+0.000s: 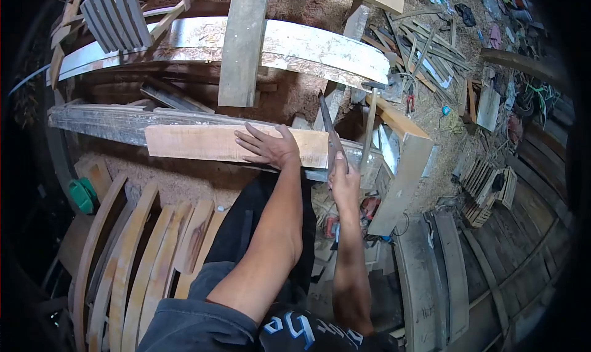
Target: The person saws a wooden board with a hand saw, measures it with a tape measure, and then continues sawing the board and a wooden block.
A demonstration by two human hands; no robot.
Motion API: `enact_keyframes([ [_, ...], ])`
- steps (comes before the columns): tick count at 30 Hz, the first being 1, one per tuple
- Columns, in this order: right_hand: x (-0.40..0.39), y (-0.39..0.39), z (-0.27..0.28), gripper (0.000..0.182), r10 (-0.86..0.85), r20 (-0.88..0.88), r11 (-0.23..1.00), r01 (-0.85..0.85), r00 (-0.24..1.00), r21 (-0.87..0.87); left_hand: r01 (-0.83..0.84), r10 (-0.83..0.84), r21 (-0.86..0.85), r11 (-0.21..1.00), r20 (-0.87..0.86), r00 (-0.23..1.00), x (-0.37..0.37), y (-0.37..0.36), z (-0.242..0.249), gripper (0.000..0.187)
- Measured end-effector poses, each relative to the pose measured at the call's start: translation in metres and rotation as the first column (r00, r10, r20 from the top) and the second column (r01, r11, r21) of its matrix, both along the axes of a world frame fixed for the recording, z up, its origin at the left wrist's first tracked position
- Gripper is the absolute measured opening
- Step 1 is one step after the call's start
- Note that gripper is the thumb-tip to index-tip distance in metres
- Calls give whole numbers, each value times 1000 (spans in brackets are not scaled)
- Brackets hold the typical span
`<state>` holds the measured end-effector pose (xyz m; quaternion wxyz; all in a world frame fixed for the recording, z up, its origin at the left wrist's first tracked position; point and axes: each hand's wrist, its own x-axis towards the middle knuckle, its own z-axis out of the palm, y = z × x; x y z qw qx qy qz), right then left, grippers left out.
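My left hand (268,146) lies flat with spread fingers on a pale wooden board (191,141). This board rests across a long grey, weathered beam (98,123) in front of my body. My right hand (345,175) is wrapped round the handle of a handsaw (329,119), just at the board's right end. The saw's dark blade points away from me, seen nearly edge-on. Close to its right, a hammer (370,121) with a wooden handle leans upright by the beam's end.
A long white-topped plank (308,46) runs beyond the beam, crossed by a grey board (242,50). Curved wooden pieces (132,253) stand at lower left. An upright board (403,183) is to my right. Red-handled pliers (410,103) and scrap sticks (431,50) lie on the sawdust-covered floor.
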<state>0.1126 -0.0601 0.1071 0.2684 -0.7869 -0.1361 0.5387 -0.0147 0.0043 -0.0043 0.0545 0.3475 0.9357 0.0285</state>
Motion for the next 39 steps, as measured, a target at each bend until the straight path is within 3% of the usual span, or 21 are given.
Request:
enact_keyframes([
  [3,-4,20,18,51,4,10,999,-3,1000,-36,13,-13,-7,1000,-1,1000,-2,2,-1,88],
  [6,-6,10,33,51,10,148,1000,-8,989,-12,38,-40,28,999,57,998,-4,2,4,89],
  [8,2,17,124,51,67,26,948,-56,997,-314,26,-33,44,999,156,987,-6,-3,12,89],
  [9,5,-10,142,50,138,112,967,-109,984,-229,26,-20,-61,998,93,995,-4,-2,15,90],
  [10,8,-30,147,50,184,206,979,-161,961,-121,29,-24,-58,998,85,996,-2,-6,17,91],
  [12,15,-51,122,47,393,436,913,-400,810,-80,54,-53,-18,998,61,997,-3,0,12,91],
  [14,34,-56,89,45,408,546,865,-501,732,25,54,-52,-30,998,61,997,-3,-4,14,91],
  [16,45,-1,50,45,162,181,979,-180,970,92,50,-47,-38,998,77,996,-2,-1,16,90],
  [17,45,17,51,46,-121,-184,991,108,976,-79,38,-34,-72,997,63,997,-1,-1,16,89],
  [20,26,21,56,49,-37,-75,990,26,997,-140,60,-60,-6,998,19,998,-1,-4,7,88],
  [22,19,-7,104,50,28,-103,999,-33,994,-40,41,-41,-5,999,12,999,-2,1,6,88],
  [24,20,-32,186,51,157,81,985,-149,984,-89,41,-41,-16,999,0,999,-1,-5,6,89],
  [25,23,-45,190,51,101,35,992,-98,994,-83,41,-41,-19,999,2,999,-1,-4,6,89],
  [27,26,-77,182,51,-34,-58,996,29,998,-84,47,-47,-11,999,5,999,-3,-14,9,89],
  [31,7,-72,52,52,39,101,986,-55,994,160,39,-39,20,999,32,999,-1,-7,3,90],
  [33,11,-20,54,52,-3,16,996,1,1000,88,48,-49,23,999,24,999,-1,-5,8,92],
  [36,14,-45,62,50,78,-23,996,-77,997,51,77,-78,68,995,24,997,-2,-14,3,92],
  [39,12,-37,70,50,-53,-115,999,54,992,7,111,-113,93,989,13,994,-3,-14,3,92],
])
